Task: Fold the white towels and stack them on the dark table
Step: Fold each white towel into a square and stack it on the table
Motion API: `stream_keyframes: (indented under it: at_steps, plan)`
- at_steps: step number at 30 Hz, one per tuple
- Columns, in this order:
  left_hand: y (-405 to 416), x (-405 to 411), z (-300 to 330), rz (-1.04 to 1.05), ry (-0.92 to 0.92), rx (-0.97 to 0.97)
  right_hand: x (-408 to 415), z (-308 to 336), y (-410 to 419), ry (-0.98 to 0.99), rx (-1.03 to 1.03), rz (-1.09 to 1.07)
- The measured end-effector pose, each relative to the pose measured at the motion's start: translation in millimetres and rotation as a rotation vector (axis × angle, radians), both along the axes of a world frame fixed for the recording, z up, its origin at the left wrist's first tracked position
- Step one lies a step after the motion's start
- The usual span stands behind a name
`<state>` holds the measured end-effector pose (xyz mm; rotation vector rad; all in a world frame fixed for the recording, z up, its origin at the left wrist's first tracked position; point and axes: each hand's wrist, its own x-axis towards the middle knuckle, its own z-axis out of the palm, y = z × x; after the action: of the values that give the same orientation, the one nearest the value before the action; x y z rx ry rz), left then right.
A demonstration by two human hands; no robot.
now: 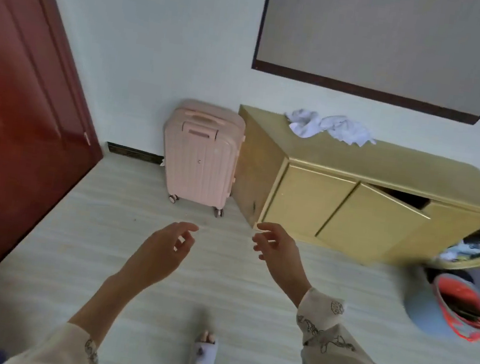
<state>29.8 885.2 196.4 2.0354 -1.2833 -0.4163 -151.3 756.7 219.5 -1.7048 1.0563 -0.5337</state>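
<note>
Nearest the camera, both forearms in printed cream sleeves reach forward over the pale floor (157, 293), with one slippered foot (204, 352) below them. The left hand (162, 251) and the right hand (277, 248) are raised side by side, apart, palms turned inward, fingers loosely curled and holding nothing; both are released.

Judgement: the task stands at its opening step, the approach. No towel is in hand and none appears folded. No dark table is visible in this view, so the stacking place cannot be confirmed.

Beyond the hands stands the yellow cabinet (306, 199), one of its doors ajar. Left of the cabinet, just beside its end panel, is a pink suitcase (202, 155). Right of the cabinet, on the floor, lies an orange-rimmed basket (460, 308).

Farthest, on the cabinet's top near its rear edge, the white towels (328, 127) lie crumpled in a loose heap, well apart from both hands.

The next move likely calls for stepping closer to the cabinet and extending both hands up to the heap, taking hold of one towel.
</note>
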Motion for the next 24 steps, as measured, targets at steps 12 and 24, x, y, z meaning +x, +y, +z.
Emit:
stream_keyframes:
  at_steps: [12, 24]
  plan:
    - [-336, 40, -1, -0.222, -0.011, 0.082, 22, 11, -312, -0.006, -0.004, -0.216]
    - [-611, 47, -52, -0.124, 0.086, 0.197, 37, -37, -610, 0.093, 0.046, -0.155]
